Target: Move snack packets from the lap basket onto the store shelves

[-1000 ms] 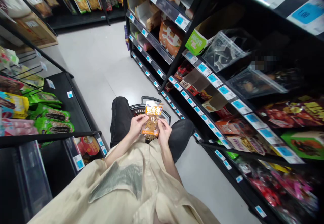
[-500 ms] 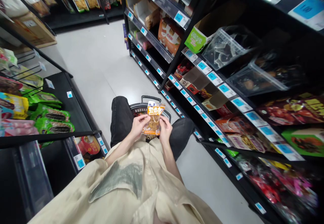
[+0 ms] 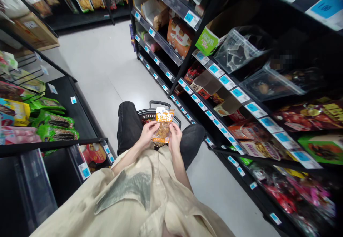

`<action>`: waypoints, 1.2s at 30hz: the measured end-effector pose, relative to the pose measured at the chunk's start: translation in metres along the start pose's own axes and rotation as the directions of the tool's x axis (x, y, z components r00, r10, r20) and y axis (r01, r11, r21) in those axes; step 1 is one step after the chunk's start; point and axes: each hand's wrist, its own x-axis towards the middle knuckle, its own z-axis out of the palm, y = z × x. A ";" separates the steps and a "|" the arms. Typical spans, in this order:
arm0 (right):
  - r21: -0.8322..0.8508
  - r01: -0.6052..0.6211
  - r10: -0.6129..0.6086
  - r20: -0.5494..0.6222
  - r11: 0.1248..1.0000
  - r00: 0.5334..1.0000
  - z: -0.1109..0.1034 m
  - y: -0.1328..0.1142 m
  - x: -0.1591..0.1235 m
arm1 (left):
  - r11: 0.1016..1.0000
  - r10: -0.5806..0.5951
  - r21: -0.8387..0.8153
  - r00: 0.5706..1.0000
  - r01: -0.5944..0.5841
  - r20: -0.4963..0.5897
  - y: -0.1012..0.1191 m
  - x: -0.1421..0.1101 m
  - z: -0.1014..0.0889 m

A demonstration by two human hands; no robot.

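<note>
Glossy rectangular packet [image 3: 163, 129] nudged rightward, left hand [image 3: 148, 134] and right hand [image 3: 175, 137] clamped on edges

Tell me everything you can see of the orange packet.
The orange packet looks like glossy plastic film: orange bands top and bottom, white lettering, a see-through middle showing brownish contents. The left hand and the right hand pinch its opposite sides, printed face toward the camera, with the black basket visible beyond it. Whether it is sealed is unclear.

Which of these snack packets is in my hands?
The orange-and-brown packet, gripped at its sides by your left hand and right hand. The green packets, by contrast, lie on the black shelf to your left.
</note>
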 end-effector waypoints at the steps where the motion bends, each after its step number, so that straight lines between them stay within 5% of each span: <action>1: 0.007 -0.017 0.017 0.010 1.000 1.000 -0.001 0.000 0.000 | 1.000 0.005 0.000 1.000 -0.005 0.004 -0.001 0.001 0.000; 21: 0.060 0.010 -0.003 -0.116 0.998 0.993 0.003 -0.004 -0.001 | 0.998 -0.009 -0.055 0.999 0.006 -0.054 -0.001 0.000 0.004; 36: 0.125 0.076 -0.028 -0.349 0.989 0.937 -0.006 0.004 0.008 | 0.994 -0.027 0.110 0.992 0.013 0.127 -0.008 -0.004 -0.004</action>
